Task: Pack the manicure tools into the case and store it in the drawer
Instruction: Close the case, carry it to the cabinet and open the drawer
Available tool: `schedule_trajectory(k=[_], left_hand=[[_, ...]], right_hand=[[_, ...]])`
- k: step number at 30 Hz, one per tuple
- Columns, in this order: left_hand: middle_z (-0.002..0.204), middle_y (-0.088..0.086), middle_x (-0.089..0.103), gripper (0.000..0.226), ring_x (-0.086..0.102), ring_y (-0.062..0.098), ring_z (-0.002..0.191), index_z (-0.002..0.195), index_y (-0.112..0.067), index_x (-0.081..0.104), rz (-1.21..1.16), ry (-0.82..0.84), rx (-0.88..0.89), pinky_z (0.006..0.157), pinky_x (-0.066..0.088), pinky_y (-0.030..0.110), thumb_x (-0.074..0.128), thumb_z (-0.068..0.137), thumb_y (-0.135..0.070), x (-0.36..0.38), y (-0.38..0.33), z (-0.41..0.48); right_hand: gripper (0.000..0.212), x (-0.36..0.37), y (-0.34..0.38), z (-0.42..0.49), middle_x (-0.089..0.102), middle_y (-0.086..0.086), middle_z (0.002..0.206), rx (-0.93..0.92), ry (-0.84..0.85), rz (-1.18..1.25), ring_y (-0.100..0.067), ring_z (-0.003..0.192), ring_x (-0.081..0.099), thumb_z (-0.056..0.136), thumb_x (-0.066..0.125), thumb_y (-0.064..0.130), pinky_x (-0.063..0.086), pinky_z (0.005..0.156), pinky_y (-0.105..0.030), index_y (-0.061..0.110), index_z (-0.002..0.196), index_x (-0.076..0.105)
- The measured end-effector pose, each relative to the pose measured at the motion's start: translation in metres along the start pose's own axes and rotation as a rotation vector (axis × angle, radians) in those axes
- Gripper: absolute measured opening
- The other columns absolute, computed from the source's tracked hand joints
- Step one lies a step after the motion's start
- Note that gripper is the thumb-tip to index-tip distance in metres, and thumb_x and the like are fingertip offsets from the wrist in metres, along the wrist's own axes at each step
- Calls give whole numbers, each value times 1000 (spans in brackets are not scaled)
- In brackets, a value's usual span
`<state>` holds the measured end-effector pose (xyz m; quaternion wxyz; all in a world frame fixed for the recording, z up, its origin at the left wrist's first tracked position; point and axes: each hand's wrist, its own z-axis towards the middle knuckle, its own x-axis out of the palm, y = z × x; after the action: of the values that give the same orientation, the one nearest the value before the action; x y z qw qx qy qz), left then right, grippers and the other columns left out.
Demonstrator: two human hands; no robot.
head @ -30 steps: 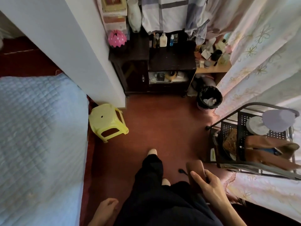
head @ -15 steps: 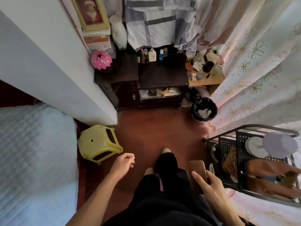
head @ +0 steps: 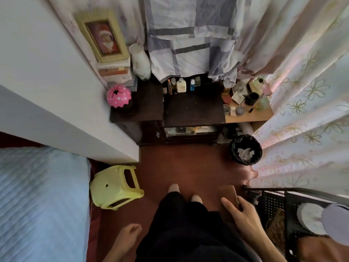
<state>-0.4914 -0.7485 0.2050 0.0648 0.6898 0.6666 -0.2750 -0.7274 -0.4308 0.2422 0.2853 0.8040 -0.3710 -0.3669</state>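
The left grip (head: 128, 236) has dropped back beside the leg (head: 175, 210), loosely curled and empty; the right grip (head: 243, 214) holds the case (head: 228, 192).

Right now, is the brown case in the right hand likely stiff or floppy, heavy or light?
The brown case juts past the right hand without sagging, so it is probably stiff. One hand alone carries it, so it is likely light for its size. Its surface is too blurred to judge slipperiness.

Single head-worn wide-angle view, facing steeply down and forward, right hand (head: 245, 218) and case (head: 228, 193) close below, cabinet (head: 194, 108) farther ahead
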Motion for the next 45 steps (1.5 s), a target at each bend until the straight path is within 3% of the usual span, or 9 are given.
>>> schedule_trajectory(k=[5, 8, 11, 14, 26, 32, 36, 40, 45], left_hand=[[129, 22, 68, 26, 62, 22, 115, 122, 4, 70, 98, 53, -47, 89, 40, 20, 61, 102, -9, -22, -17, 42], [115, 18, 73, 19, 65, 22, 104, 111, 0, 75, 2, 48, -61, 92, 48, 28, 63, 101, -11, -42, -52, 70], [90, 8, 73, 16, 65, 21, 84, 94, -9, 73, -71, 40, -33, 86, 53, 39, 63, 101, -18, -62, -99, 101], [92, 7, 74, 17, 67, 18, 77, 108, -12, 69, -140, 62, 18, 69, 50, 30, 58, 105, -23, -78, -160, 130], [100, -1, 74, 17, 72, 14, 85, 114, -25, 67, -77, 181, 143, 75, 51, 29, 53, 106, -32, -66, -310, 178], [99, -5, 74, 18, 72, 10, 83, 116, -24, 67, -80, 173, -5, 74, 53, 29, 54, 106, -32, -17, -294, 218], [97, -7, 76, 13, 75, 12, 85, 99, -37, 68, -117, 167, -74, 89, 57, 40, 56, 104, -36, 26, -283, 265], [92, -9, 77, 15, 74, 0, 73, 95, -40, 68, -135, 192, -51, 80, 56, 31, 58, 103, -34, 84, -280, 325], [89, -6, 76, 14, 71, 7, 71, 101, -29, 70, -248, 203, -82, 62, 51, 18, 57, 105, -31, 157, -280, 405]], right_hand=[[17, 2, 39, 45, 83, 11, 81, 11, 1, 9, -3, 73, 77, 94, 79, 40, 57, 66, -24, 24, 89, 80], [13, 8, 66, 68, 83, 12, 82, 16, -27, 36, -1, 71, 77, 94, 79, 37, 53, 59, -12, 25, 90, 80], [13, 14, 86, 90, 83, 9, 83, 44, -53, 43, -5, 74, 78, 95, 79, 36, 56, 64, -20, 23, 91, 81], [12, 19, 104, 112, 83, 9, 81, 54, -85, 58, -5, 72, 78, 94, 80, 35, 56, 62, -19, 24, 89, 81], [16, 16, 135, 189, 82, 9, 83, 151, -58, 86, -13, 77, 78, 96, 77, 39, 62, 69, -35, 24, 91, 78], [25, 25, 108, 271, 82, -7, 91, 221, 34, 183, -28, 87, 79, 94, 78, 44, 63, 79, -48, 19, 95, 78], [32, 43, 72, 336, 80, 1, 82, 243, 58, 264, -6, 71, 74, 89, 76, 54, 57, 60, -23, 23, 92, 78], [37, 74, 12, 395, 81, 4, 85, 281, 34, 334, -4, 75, 75, 91, 73, 60, 57, 62, -17, 24, 97, 79], [49, 122, -65, 449, 78, 3, 84, 327, -19, 455, -14, 77, 74, 85, 76, 68, 59, 65, -31, 22, 97, 80]])
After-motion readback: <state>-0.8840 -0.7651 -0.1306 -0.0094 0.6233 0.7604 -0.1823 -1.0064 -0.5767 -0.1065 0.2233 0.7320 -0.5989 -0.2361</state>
